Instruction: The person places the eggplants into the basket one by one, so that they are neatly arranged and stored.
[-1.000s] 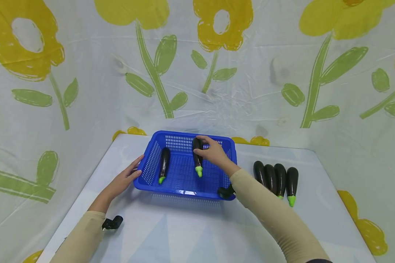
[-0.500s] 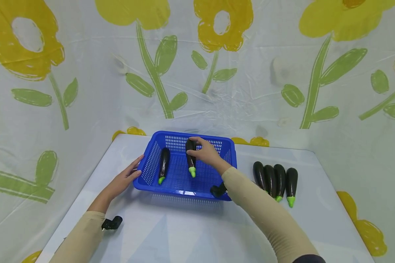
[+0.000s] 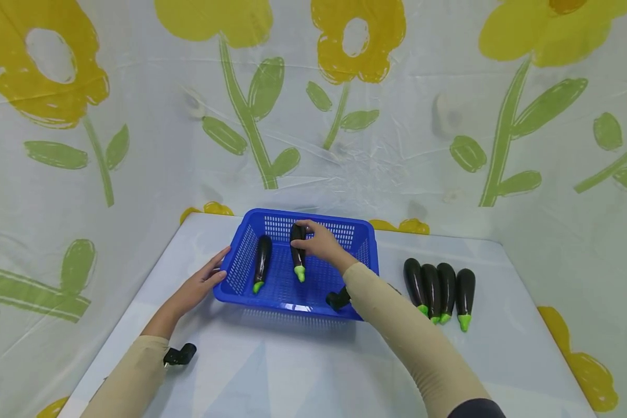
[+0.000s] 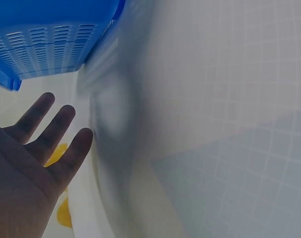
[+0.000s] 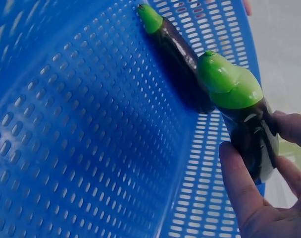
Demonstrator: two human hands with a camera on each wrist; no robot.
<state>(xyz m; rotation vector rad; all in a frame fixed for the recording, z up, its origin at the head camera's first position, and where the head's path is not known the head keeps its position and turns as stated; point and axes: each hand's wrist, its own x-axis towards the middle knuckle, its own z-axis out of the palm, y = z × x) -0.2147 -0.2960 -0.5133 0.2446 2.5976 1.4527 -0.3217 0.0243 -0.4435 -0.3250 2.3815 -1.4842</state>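
Observation:
A blue perforated basket (image 3: 363,238) stands on the white table. My right hand (image 3: 319,244) grips a dark eggplant (image 3: 295,247) with a green stem over the basket's inside; the right wrist view shows the fingers (image 5: 242,191) curled round that eggplant (image 5: 239,101). A second eggplant (image 3: 262,262) lies in the basket's left part, seen beyond the held one as the far eggplant (image 5: 173,42). My left hand (image 3: 201,284) rests flat with straight fingers against the basket's left wall (image 4: 46,42), the left hand (image 4: 34,148) holding nothing.
Several eggplants (image 3: 439,284) lie side by side on the table (image 3: 292,366) right of the basket. A flowered plastic sheet (image 3: 397,116) rises as a backdrop behind the table. Small black camera mounts show at both wrists.
My right hand has carried the held eggplant leftward inside the basket, closer to the eggplant lying there. The left hand has stayed at the basket's left wall.

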